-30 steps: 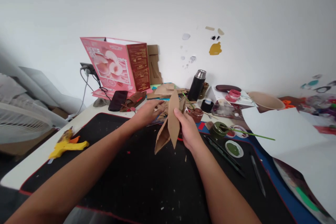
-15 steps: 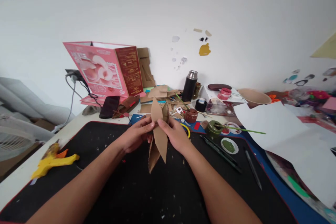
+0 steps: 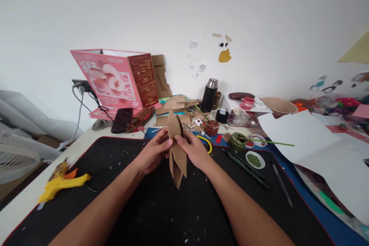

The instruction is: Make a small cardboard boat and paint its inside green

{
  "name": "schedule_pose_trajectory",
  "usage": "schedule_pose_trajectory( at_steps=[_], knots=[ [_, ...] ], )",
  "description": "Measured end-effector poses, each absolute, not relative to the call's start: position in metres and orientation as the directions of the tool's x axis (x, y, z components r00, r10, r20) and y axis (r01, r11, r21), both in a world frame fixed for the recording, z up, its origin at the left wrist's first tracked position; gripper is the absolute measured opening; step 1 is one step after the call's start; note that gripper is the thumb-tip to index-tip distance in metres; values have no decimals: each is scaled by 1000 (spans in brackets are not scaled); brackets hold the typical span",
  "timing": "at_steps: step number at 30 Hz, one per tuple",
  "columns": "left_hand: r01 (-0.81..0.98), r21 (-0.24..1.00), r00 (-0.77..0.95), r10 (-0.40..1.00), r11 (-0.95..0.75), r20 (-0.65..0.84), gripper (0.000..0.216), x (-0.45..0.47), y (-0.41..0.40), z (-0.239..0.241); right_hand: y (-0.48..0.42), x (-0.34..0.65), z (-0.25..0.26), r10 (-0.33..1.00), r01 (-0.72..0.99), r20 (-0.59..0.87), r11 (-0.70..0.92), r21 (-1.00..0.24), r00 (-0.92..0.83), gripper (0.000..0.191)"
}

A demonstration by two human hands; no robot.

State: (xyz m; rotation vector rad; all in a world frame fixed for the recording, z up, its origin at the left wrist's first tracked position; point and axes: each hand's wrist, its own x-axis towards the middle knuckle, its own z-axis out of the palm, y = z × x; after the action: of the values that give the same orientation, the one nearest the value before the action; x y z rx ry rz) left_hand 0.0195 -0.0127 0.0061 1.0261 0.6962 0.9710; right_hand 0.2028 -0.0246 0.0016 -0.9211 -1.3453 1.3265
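Cut, layered, unpainted: the cardboard shape (image 3: 173, 123) is getting a two-handed pinch

I'm watching through the head camera, and the cardboard shape is sitting mid-view, long and leaf-like, one point aiming up and away, with two tips pointing down over the black mat (image 3: 161, 215). Whether those tips are touching the mat, I can't tell.

And both hands are busy! The left hand (image 3: 152, 153) is gripping the left edge, its thumb pressing on the front face. The right hand (image 3: 196, 150) is matching it from the other side, thumb on the front, fingers curling behind. The thumbs are lying close together around the middle.

So how far along are we? I'm counting the cutting as done on what's showing: the outlines are clean and pointed, and at least two layers are overlapping, parting at the lower end. How they're joining I can't see; the hands are hiding that stretch.

As for what's left, I'm judging the layers not yet lying flush, and the visible faces are showing plain brown. The yellow glue gun (image 3: 54, 187) is lying well apart on the left, the green paint jar (image 3: 236, 144) is standing over to the right with a brush (image 3: 268, 143) leaning out, and neither is being touched.
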Motion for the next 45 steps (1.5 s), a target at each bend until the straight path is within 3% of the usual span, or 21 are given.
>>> schedule_pose_trajectory(
  at_steps=[6, 11, 18, 25, 32, 40, 45],
  knots=[
    [-301, 953, 358, 931, 43, 71, 65, 22, -11, 6, -24, 200, -1, 981, -134, 89, 66, -989, -175, 52],
    [-381, 922, 329, 942, 65, 70, 64, 25, -10, 3, -23, 200, -1, 980, -95, 95, 79, -992, -176, 53],
    [-459, 886, 193, 981, 58, 36, 60, 26, -6, 5, -22, 199, -7, 963, 3, -7, -6, -1000, -269, 58],
    [-387, 922, 142, 987, -14, 75, 54, 25, -4, 7, -23, 199, -12, 976, 159, 90, 123, -980, -196, 48],
    [-426, 905, 139, 988, -4, 70, 48, 24, -7, 8, -26, 197, -6, 958, 37, 66, 80, -996, -278, 52],
    [-399, 916, 244, 967, 33, 71, 52, 25, -8, 7, -27, 196, -2, 962, 18, 50, 57, -998, -269, 56],
    [-374, 927, 172, 979, -37, 109, 55, 28, -6, 5, -28, 197, -1, 959, 68, -32, -14, -998, -282, 53]
  ],
)
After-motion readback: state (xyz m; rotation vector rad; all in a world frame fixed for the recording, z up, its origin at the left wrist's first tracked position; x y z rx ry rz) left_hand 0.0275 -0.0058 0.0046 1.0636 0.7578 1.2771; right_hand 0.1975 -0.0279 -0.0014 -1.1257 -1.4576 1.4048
